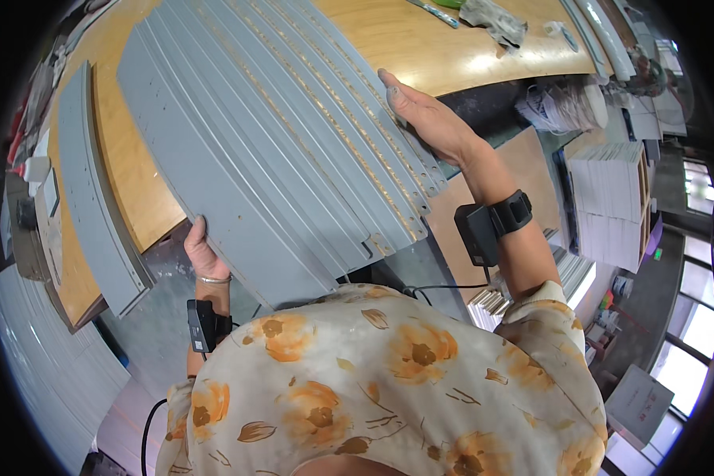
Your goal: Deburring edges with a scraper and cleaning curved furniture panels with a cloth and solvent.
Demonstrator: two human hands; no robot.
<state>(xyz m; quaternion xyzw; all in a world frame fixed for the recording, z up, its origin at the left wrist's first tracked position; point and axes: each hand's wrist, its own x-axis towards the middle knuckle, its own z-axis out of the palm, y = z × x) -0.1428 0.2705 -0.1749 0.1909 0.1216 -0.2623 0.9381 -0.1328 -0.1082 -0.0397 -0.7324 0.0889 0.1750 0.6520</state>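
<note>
A fanned stack of long grey boards (238, 159) lies partly on the wooden table and reaches over its near edge to my body. The boards overlap in steps, and several on the right show rough yellowish edges and small holes at their near ends. My left hand (205, 252) grips the stack's left edge near my body, with the thumb on top and the other fingers hidden below. Along the right edge, farther out, my right hand (432, 119) holds the side of the stack; some of its fingers are hidden.
Left of the stack, more grey boards (95, 182) lie on the wooden table (492, 62). A grey rag (496, 22) and a knife-like tool (435, 11) rest at its far side. To the right stand a pile of white boards (608, 202) and a brown sheet (484, 230).
</note>
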